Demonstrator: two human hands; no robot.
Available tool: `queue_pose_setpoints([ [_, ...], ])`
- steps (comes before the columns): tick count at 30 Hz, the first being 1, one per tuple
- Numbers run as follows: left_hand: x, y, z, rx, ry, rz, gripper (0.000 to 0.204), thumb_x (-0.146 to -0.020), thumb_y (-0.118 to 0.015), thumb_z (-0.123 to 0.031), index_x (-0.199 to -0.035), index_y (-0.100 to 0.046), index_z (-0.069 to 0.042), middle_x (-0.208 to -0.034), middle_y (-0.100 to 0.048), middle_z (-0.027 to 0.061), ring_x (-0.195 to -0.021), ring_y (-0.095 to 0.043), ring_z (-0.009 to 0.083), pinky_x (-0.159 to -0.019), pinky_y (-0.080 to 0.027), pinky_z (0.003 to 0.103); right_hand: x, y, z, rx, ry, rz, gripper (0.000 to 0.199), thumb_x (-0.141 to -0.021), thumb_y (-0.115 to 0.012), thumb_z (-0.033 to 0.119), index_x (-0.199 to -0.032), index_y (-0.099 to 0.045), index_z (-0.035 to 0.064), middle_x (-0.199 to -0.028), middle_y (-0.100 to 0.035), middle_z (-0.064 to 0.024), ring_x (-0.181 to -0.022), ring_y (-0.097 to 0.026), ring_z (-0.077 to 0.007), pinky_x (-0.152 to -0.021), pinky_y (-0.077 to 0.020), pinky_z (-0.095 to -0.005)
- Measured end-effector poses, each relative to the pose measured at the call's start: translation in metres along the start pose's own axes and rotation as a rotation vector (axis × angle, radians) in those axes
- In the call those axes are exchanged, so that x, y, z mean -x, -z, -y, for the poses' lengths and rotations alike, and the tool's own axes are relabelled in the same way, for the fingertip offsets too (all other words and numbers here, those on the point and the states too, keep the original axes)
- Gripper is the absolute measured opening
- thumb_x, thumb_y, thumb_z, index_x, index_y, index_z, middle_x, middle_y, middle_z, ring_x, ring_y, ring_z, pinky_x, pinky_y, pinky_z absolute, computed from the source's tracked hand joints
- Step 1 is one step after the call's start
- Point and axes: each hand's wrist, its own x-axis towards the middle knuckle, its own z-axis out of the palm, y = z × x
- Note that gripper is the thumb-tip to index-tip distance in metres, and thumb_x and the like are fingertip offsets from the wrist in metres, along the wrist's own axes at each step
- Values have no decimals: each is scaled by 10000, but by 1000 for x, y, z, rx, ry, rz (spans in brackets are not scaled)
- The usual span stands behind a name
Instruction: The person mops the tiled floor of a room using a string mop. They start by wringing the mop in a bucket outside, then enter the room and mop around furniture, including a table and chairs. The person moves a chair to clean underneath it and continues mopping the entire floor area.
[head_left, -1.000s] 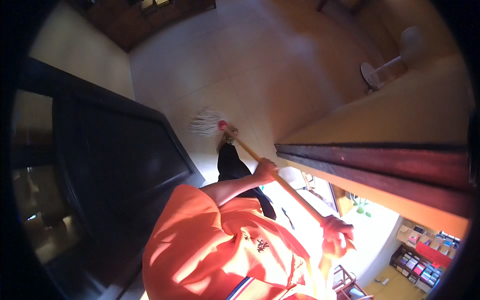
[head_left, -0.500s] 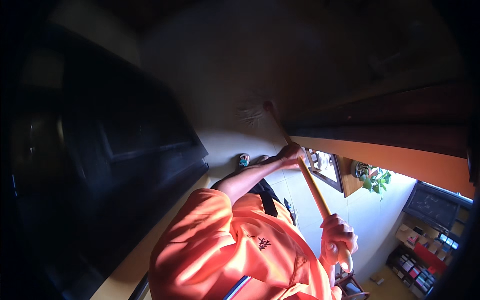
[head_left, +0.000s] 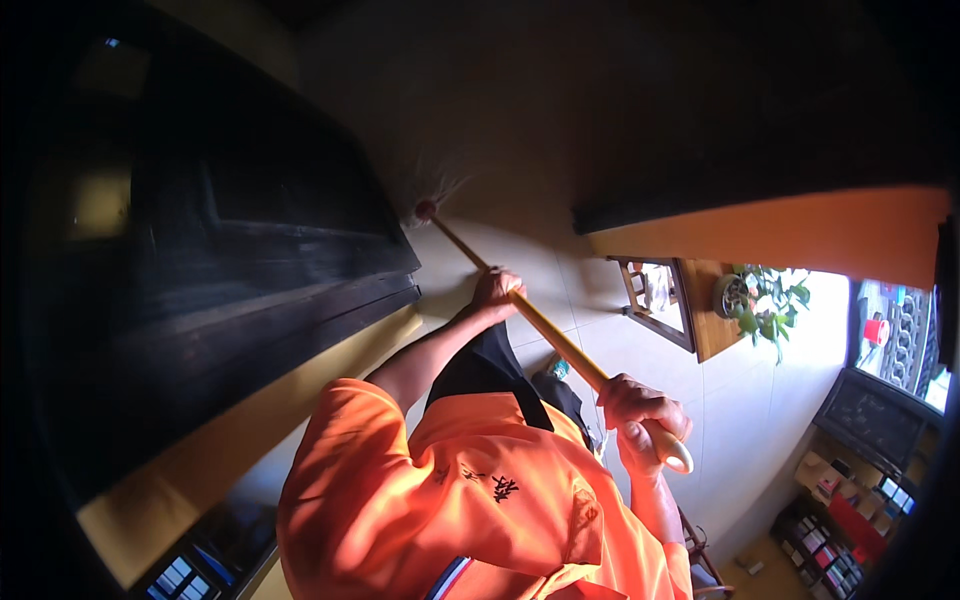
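A string mop with a yellow pole (head_left: 560, 345) slants across the middle of the view. Partway down the pole, my left hand (head_left: 497, 290) is wrapped round it, with that arm reaching forward. My right hand (head_left: 645, 415) closes round the pole near its upper end, whose pale rounded tip sticks out past my fingers. At the far end, a red socket (head_left: 426, 211) joins the pole to pale, blurred strands (head_left: 445, 185). These lie on the shaded floor close to the dark panelled door on the left.
The dark door (head_left: 290, 230) takes up the left side. An orange wall edge (head_left: 780, 235) juts in from the right. Beyond it stand a framed mirror (head_left: 655, 300), a wooden stand (head_left: 712, 330) and a potted plant (head_left: 775, 310). Shelves of books (head_left: 820, 545) are at lower right.
The mop head has swung left across the floor toward the dark door. Both hands have shifted left with the pole, keeping their grip, and the view has moved somewhat.
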Motion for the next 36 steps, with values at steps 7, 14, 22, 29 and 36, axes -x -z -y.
queue_pose_setpoints([
  [7, 55, -125, -124, 178, -66, 37, 161, -560, -630, -162, -507, -502, -79, -544, -526, 95, -591, -541, 302, -641, -411, 402, 103, 107, 90, 48, -17, -193, 122, -743, -484, 99, -663, -439, 19, -505, -448, -63, -420, -409, -166, -480, -379, -343],
  [14, 31, -223, -219, 190, -364, 142, 207, -673, -619, -159, -545, -473, -86, -575, -518, 83, -628, -538, 277, -680, -409, 373, 161, 161, 155, 247, 110, -131, 111, -720, -514, 75, -657, -446, 14, -484, -439, -46, -401, -407, -154, -441, -379, -307],
  [22, 69, -221, -240, 249, -275, 103, 213, -701, -606, -160, -551, -477, -79, -590, -521, 91, -664, -539, 280, -722, -417, 374, 179, 156, 171, 248, 91, -45, 151, -724, -545, 88, -638, -431, 40, -478, -437, -28, -378, -402, -134, -423, -381, -275],
  [29, 165, -153, -181, 215, -22, -40, 190, -697, -567, -162, -549, -519, -54, -585, -542, 124, -633, -553, 303, -680, -427, 398, 182, 106, 136, 36, 35, 71, 58, -651, -450, 24, -613, -412, 43, -466, -415, -23, -353, -377, -142, -390, -374, -282],
  [36, 231, -120, -132, 53, 23, -196, 253, -628, -604, -154, -468, -430, -64, -506, -492, 134, -532, -521, 321, -554, -415, 414, 211, 41, 123, -24, -47, 112, 157, -743, -535, 76, -635, -442, 9, -510, -466, -78, -419, -427, -184, -468, -408, -344],
])
